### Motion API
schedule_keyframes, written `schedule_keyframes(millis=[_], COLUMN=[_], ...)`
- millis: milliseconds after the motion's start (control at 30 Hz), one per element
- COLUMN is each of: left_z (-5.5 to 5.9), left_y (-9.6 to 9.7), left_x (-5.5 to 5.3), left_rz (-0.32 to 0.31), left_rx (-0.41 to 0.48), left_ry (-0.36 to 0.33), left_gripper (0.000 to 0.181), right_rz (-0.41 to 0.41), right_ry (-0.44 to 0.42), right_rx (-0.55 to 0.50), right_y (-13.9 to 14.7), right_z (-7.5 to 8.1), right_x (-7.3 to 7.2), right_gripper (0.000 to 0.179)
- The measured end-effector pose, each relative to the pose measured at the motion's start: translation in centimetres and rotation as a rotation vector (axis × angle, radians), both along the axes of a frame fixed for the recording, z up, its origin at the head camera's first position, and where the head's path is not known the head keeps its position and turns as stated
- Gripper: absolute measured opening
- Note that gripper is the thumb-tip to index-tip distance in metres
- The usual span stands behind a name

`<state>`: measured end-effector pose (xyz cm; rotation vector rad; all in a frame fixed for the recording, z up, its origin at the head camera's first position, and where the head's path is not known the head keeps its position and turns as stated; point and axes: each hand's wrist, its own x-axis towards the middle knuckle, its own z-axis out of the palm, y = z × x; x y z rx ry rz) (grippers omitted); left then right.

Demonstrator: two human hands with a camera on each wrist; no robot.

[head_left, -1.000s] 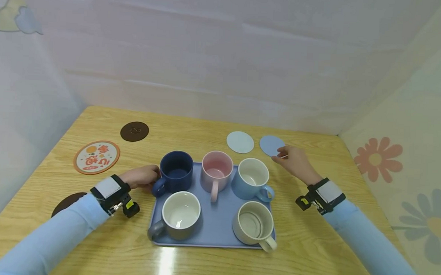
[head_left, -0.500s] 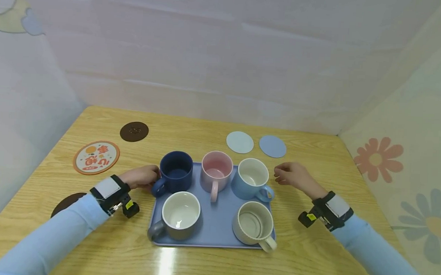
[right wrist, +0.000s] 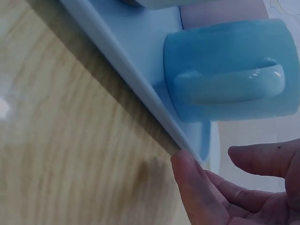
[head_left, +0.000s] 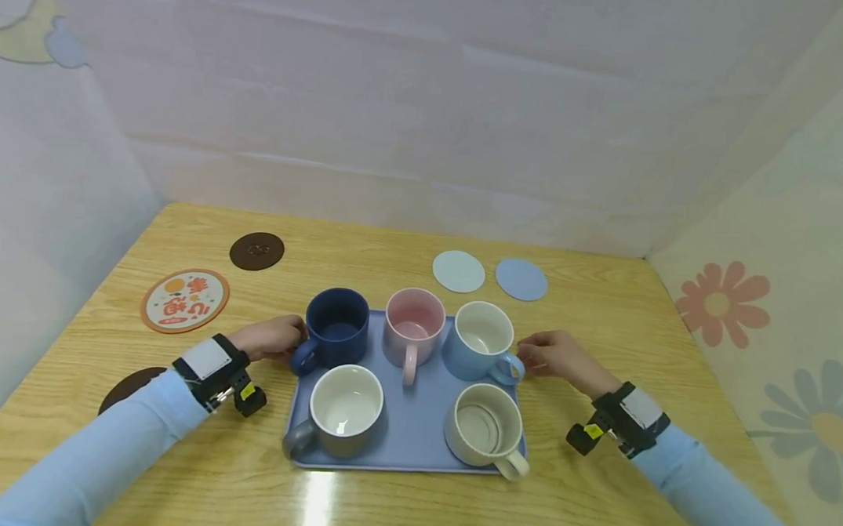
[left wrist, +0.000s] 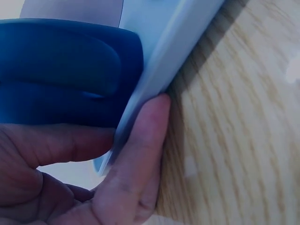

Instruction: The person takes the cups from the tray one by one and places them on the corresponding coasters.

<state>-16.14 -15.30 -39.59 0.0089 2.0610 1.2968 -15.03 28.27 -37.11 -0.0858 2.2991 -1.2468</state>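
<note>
A light blue tray on the table bears several mugs: a navy mug, a pink mug, a light blue mug, a grey mug with white inside and a cream mug. My left hand pinches the tray's left rim beside the navy mug, thumb inside and fingers outside, as the left wrist view shows. At the right side, my right hand is beside the light blue mug. One fingertip meets the tray's rim from outside; the thumb stays apart from it.
Flat coasters lie around the tray: a dark brown one, an orange-rimmed one, another brown one partly under the left forearm, a pale one and a blue one. Curtain-like walls enclose the wooden table.
My right hand has come away from the blue coaster, down and toward the tray's right edge. The left hand, the tray and the mugs have kept their places.
</note>
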Motion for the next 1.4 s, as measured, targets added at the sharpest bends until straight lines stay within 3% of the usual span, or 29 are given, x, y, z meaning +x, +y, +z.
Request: schedule_keyframes(millis=[333,500,700,867,1067,1300,1400], left_z=[0.3,0.6,0.7,0.7,2.5,4.9,5.6], left_y=[0.0,0.0,0.0,-0.5,-1.7,-2.7,-2.9], left_x=[0.0,0.2,-0.2,-1.2,-2.3,-3.0,-3.3], left_rz=[-0.007,-0.018,-0.086,-0.200,-0.276,-0.439,-0.471], left_rx=[-0.067,-0.085,-0.187,-0.232,-0.234,-0.493,-0.606], left_ry=[0.044,0.054,0.108,0.242,0.361,0.751,0.849], left_gripper=[0.022,0.025,0.022,0.018,0.020,0.025,0.028], right_rz=[-0.024,-0.054,-0.085,-0.083,-0.085,-0.073,-0.074], right_ry=[-0.054,-0.046,-0.039,-0.044,-0.045,-0.057,-0.061], right_rx=[-0.052,-0.026,0.024,0.040,0.051,0.034,0.031], right_y=[-0.7,-1.2,-1.6,-1.5,-1.5,-1.2,-1.2], right_z=[-1.5,-2.1,-2.4,-2.3,-2.4,-2.4,-2.3], right_x=[0.3,0.2,0.3,0.4,0.3,0.2,0.2], right_gripper=[0.036,0.033,0.031,0.030,0.029,0.030,0.030])
